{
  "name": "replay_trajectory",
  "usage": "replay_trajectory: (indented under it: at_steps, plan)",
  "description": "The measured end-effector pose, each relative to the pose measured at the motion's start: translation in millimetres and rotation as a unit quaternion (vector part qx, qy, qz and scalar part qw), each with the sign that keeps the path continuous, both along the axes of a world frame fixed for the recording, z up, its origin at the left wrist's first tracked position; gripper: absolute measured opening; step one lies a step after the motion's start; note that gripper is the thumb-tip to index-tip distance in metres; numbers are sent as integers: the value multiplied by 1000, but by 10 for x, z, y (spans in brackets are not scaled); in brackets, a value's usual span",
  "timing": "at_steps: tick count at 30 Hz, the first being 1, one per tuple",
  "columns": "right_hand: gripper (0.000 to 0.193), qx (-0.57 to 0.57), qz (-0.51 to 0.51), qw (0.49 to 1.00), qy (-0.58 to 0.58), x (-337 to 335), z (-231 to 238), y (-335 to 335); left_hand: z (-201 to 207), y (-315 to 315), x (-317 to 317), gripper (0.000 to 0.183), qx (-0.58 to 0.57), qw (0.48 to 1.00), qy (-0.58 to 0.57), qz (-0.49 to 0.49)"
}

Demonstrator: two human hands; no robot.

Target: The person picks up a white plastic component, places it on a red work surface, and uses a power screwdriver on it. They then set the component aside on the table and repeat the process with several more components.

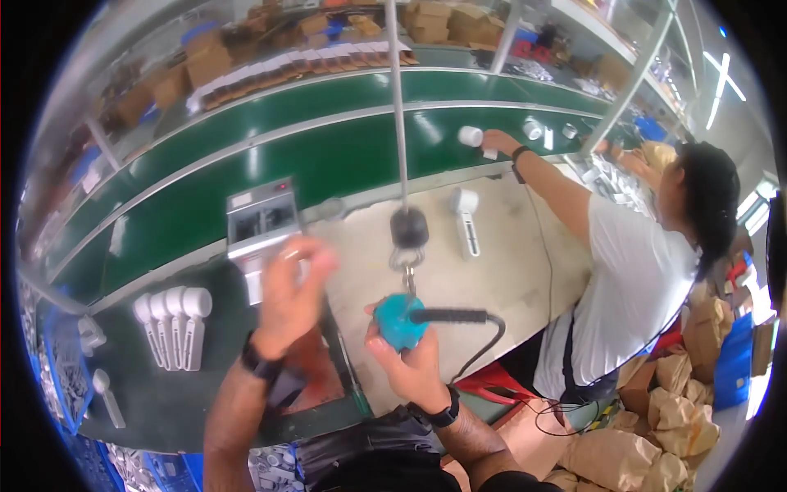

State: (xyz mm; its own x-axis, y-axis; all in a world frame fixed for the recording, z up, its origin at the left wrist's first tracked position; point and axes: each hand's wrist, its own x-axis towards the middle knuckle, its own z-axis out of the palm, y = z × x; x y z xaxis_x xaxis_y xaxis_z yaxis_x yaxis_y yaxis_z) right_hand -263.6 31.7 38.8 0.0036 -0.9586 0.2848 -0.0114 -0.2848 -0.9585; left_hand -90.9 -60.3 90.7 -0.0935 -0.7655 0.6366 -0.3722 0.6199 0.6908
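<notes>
My right hand [407, 366] is wrapped round a teal powered hand tool [401, 321] that looks like an electric screwdriver. It hangs by a metal hook from a black spring balancer [409, 228], and a thick black cord leaves its top to the right. Its lower end is hidden. My left hand [295, 287], smeared by motion, is over the bench in front of a grey metal fixture box [263, 215]. A white part [252, 283] sticks out of the fixture beside that hand. Whether its fingers hold anything does not show.
Several white round-headed parts with long handles [174, 328] stand in a row at left; another [466, 221] lies on the pale board. Beyond runs a green conveyor [328, 148]. At right a co-worker [648, 271] reaches over it. A blue crate [61, 369] sits at far left.
</notes>
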Motion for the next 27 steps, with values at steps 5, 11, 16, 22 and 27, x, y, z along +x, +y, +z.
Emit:
replay_trajectory:
  at_steps: [5, 11, 16, 22, 27]
  plan:
    - [34, 11, -43, 999, -15, -202, 120, 358, -515, -963, -1399, 39, 100, 985, -89, -108]
    - [34, 1, -94, 996, 3, -309, 91, 521, -903, -1142, -2244, 48, 196, 963, -186, 12]
    - [35, -11, -129, 992, -6, -394, 10, 571, -1004, -1110, -1955, 39, 223, 963, -152, 18]
    - [37, -23, -123, 991, -42, -332, 30, 353, -480, -181, -698, 20, 101, 986, -104, -83]
    - [62, -6, -90, 992, -90, -115, 54, 215, -398, 461, 195, 17, 123, 975, -169, -71]
